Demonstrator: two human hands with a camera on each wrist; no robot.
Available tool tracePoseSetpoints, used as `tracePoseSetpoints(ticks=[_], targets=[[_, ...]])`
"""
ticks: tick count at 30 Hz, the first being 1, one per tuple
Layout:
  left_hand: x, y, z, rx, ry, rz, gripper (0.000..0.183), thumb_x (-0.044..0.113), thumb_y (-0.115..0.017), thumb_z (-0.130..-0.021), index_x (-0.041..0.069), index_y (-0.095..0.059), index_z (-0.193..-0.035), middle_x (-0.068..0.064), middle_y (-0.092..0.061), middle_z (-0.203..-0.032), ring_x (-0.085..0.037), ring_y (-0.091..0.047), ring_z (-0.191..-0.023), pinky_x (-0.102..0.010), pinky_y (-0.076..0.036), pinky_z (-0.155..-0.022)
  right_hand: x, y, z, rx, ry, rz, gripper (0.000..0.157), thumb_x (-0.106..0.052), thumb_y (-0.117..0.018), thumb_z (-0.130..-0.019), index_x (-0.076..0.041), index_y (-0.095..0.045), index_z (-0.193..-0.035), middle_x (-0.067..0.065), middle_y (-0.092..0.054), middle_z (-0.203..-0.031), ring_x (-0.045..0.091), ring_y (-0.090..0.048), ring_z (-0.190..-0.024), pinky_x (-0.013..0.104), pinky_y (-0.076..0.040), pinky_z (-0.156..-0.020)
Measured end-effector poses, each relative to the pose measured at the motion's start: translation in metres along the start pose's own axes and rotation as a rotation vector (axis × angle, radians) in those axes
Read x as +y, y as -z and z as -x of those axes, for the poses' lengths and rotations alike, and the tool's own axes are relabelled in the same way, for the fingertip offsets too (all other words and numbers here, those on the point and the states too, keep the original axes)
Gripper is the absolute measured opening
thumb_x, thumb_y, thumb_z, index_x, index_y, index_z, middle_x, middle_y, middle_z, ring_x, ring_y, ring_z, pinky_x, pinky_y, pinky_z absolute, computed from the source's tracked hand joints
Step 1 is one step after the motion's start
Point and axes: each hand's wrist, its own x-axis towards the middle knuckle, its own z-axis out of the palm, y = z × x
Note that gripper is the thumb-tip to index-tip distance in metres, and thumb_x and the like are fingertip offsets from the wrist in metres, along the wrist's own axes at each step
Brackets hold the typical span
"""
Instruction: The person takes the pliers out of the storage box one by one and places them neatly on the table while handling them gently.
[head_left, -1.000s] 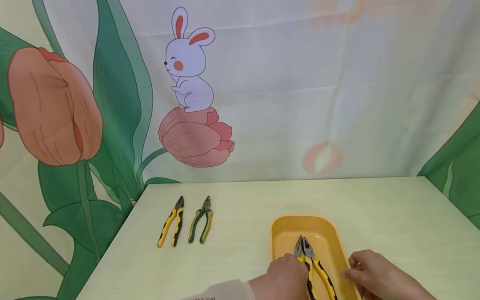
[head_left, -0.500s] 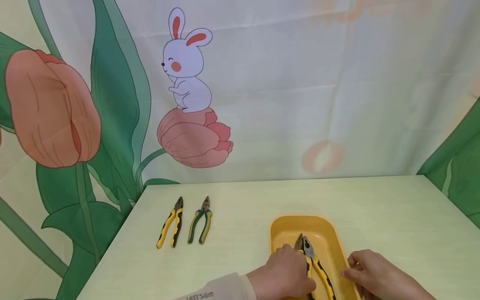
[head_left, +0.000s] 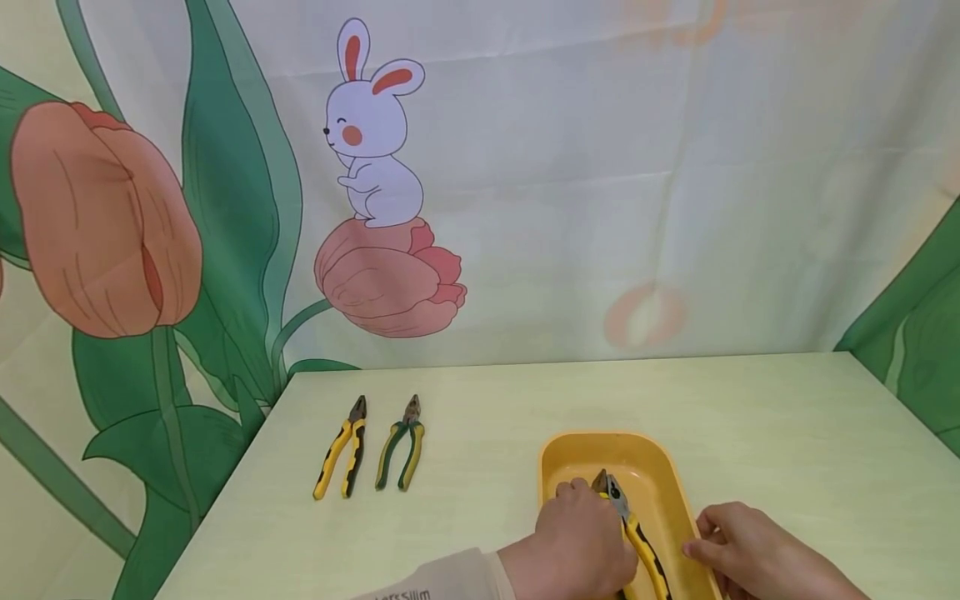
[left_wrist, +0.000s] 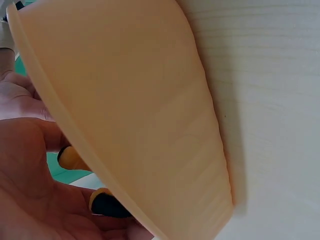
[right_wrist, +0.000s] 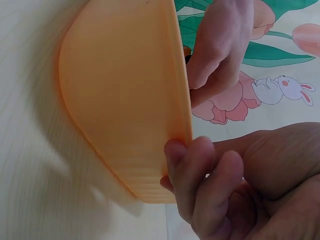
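Note:
My left hand (head_left: 583, 537) reaches into the yellow tray (head_left: 678, 533) and grips a pair of pliers (head_left: 600, 481). Its dark jaw tips and a bit of yellow handle stick out past the fingers. Two yellow-and-black handle ends (left_wrist: 107, 204) show against my left hand (left_wrist: 30, 190) in the left wrist view. Just right of them lies another pair of pliers (head_left: 647, 554) with grey jaws, partly covered by the hand. My right hand (head_left: 757, 550) pinches the tray's right rim between thumb and fingers; the right wrist view shows its fingertips (right_wrist: 176, 152) on the rim.
Two pairs of pliers lie side by side at the table's left: yellow-and-black pliers (head_left: 343, 450) and green-handled pliers (head_left: 401, 446). Behind the pale wooden table (head_left: 480, 450) hangs a cloth (head_left: 540, 192) printed with tulips and a rabbit.
My left hand has shifted slightly forward and right within the tray, covering more of the left pliers' head. My right hand has stayed on the rim.

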Motion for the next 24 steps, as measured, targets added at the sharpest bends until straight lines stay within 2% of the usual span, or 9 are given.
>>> tracePoseSetpoints(ticks=[5,9,14,17,21,23,24], targets=[[-0.002,0.002,0.001,0.077,-0.064,-0.054,0.052,0.041,-0.05,-0.097,0.012,-0.055,-0.055,-0.006,-0.056,-0.077,-0.018,-0.048,-0.071,-0.03,-0.044,-0.062,0.001,0.0,0.0,0.003,0.015,0.002,0.016,-0.017,-0.062,-0.096,-0.005,-0.059,-0.086,0.003,-0.053,-0.062,0.014,-0.046,-0.052,0.024,-0.04,-0.054],[-0.003,0.005,0.002,0.087,-0.088,-0.076,0.057,0.042,-0.047,-0.1,0.012,-0.053,-0.052,-0.006,-0.055,-0.074,-0.018,-0.05,-0.068,-0.03,-0.045,-0.062,0.002,-0.001,0.0,0.008,0.026,0.009,0.018,-0.017,-0.063,-0.095,-0.005,-0.058,-0.084,0.003,-0.053,-0.061,0.014,-0.046,-0.051,0.024,-0.039,-0.053],[-0.004,0.01,0.005,0.082,-0.17,-0.29,0.052,0.045,-0.043,-0.103,0.017,-0.053,-0.06,-0.003,-0.053,-0.069,-0.018,-0.053,-0.066,-0.032,-0.046,-0.049,0.003,-0.001,0.0,0.008,0.018,0.017,0.018,-0.019,-0.063,-0.095,-0.006,-0.058,-0.084,0.004,-0.054,-0.062,0.014,-0.046,-0.051,0.024,-0.039,-0.053],[-0.006,0.012,0.007,0.131,-0.249,-0.426,0.048,0.041,-0.044,-0.103,0.02,-0.05,-0.061,0.0,-0.051,-0.063,-0.019,-0.052,-0.062,-0.033,-0.044,-0.045,0.002,0.0,-0.001,0.005,0.019,0.017,0.017,-0.019,-0.063,-0.095,-0.006,-0.058,-0.085,0.004,-0.054,-0.063,0.014,-0.046,-0.052,0.025,-0.039,-0.054],[-0.008,0.013,0.009,0.225,-0.305,-0.508,0.043,0.029,-0.051,-0.101,0.02,-0.046,-0.059,0.003,-0.045,-0.058,-0.016,-0.047,-0.056,-0.031,-0.04,-0.044,0.001,0.0,-0.001,0.004,0.011,0.011,0.016,-0.019,-0.063,-0.095,-0.006,-0.059,-0.086,0.004,-0.054,-0.063,0.014,-0.046,-0.052,0.025,-0.04,-0.054],[-0.008,0.014,0.009,0.246,-0.302,-0.518,0.04,0.029,-0.053,-0.1,0.021,-0.047,-0.061,0.005,-0.042,-0.058,-0.014,-0.045,-0.054,-0.029,-0.038,-0.044,0.001,0.0,-0.001,0.003,0.0,0.008,0.016,-0.019,-0.063,-0.095,-0.006,-0.059,-0.087,0.004,-0.054,-0.064,0.015,-0.046,-0.053,0.025,-0.04,-0.054],[-0.008,0.015,0.009,0.243,-0.283,-0.486,0.041,0.031,-0.052,-0.101,0.02,-0.046,-0.061,0.005,-0.04,-0.058,-0.012,-0.044,-0.053,-0.028,-0.037,-0.042,0.001,0.0,-0.001,0.002,-0.001,0.009,0.016,-0.019,-0.063,-0.095,-0.006,-0.059,-0.087,0.004,-0.054,-0.064,0.014,-0.046,-0.053,0.025,-0.04,-0.054]])
